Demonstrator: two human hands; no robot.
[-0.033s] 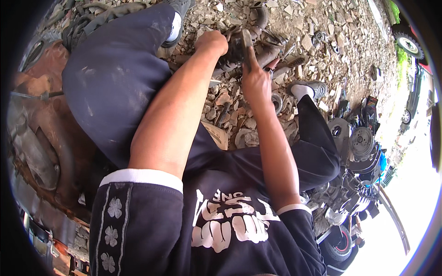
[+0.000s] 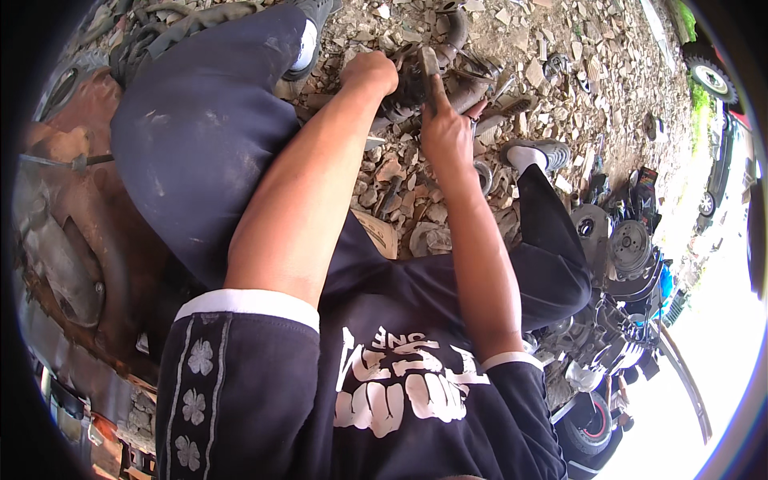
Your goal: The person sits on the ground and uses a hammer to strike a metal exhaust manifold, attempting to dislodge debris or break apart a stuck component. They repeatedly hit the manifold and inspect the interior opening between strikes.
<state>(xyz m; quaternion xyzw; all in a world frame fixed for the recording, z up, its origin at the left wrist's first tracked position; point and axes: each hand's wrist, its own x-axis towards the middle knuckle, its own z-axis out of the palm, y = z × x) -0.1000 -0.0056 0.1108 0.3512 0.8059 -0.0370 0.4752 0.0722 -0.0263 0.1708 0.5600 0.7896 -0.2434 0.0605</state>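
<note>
On the stony ground lies a greasy metal car part with a curved pipe [image 2: 454,32], at the top middle. My left hand [image 2: 370,74] is closed in a fist at the part's left side; what its fingers hold, if anything, is hidden. In my right hand [image 2: 448,140] is a flat, worn metal bar [image 2: 430,64], with the index finger stretched along it. The bar's far end lies over the part's dark middle; I cannot tell whether they touch. A second pipe piece [image 2: 466,96] shows just right of the bar.
My bent legs [image 2: 200,136] frame the stony ground. A flattened piece of cardboard [image 2: 376,232] lies between them. Rusty metal parts [image 2: 88,216] crowd the left side. Greasy machine parts [image 2: 628,244] are heaped at the right, with a wheel [image 2: 592,424] below and parked vehicles [image 2: 712,172] beyond.
</note>
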